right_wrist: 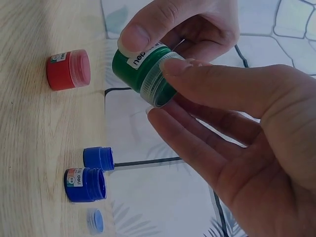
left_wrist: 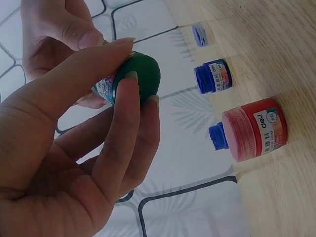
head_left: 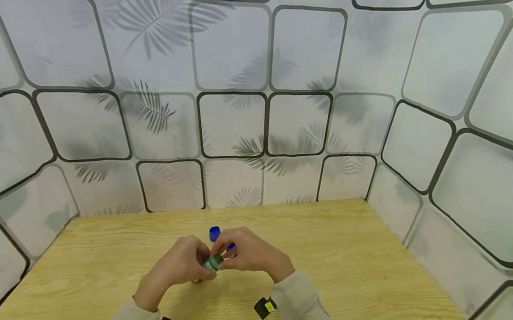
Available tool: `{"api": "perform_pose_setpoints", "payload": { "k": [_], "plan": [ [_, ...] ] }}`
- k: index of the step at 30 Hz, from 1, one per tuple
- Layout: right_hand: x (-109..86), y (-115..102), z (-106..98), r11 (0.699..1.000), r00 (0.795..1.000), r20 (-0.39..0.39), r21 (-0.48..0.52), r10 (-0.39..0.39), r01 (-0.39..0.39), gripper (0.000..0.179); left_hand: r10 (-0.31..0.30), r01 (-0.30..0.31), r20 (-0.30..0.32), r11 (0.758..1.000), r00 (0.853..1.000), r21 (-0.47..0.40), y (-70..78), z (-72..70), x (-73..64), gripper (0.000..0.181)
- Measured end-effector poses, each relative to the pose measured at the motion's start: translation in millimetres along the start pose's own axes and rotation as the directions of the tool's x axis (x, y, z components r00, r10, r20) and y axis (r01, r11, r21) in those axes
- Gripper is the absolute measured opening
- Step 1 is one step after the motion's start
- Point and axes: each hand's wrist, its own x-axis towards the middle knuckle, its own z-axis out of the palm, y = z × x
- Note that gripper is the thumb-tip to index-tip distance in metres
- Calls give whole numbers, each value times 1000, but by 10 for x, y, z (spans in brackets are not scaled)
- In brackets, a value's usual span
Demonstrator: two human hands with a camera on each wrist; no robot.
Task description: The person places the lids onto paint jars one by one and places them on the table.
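Note:
A small green paint jar (right_wrist: 127, 70) is held in front of me, tilted on its side. My left hand (head_left: 185, 260) grips it by the body, thumb and fingertips around the green base. On the jar's mouth sits a clear ribbed lid (right_wrist: 157, 83). My right hand (head_left: 252, 251) pinches that lid, thumb on its upper side and fingers at its lower side. The index finger's contact is partly hidden by the thumb.
On the wooden table (head_left: 340, 255) stand a red paint jar (left_wrist: 270, 124) with its lid on, an open blue paint jar (right_wrist: 80, 185) and a second blue container (right_wrist: 98, 158). A loose clear lid (left_wrist: 199, 35) lies near the open jar. Patterned panels (head_left: 240, 182) rise behind the table.

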Motion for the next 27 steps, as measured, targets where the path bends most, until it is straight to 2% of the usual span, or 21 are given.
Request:
{"api": "perform_pose_setpoints", "payload": {
  "k": [5,11,16,27],
  "plan": [
    [5,27,15,1000,1000,-2,1,-4,4,21,0,0,1,1000,1000,6,14,-3,-6,9],
    [12,32,13,998,1000,-14,-57,-10,10,15,18,-18,3,1000,1000,8,18,-8,-9,8],
    [11,29,10,997,1000,-23,-69,18,-19,13,32,-32,6,999,999,4,16,-8,0,8],
    [10,43,26,995,997,-11,-64,70,-71,13,11,-11,11,1000,1000,-18,0,16,9,10]
  ]
}}
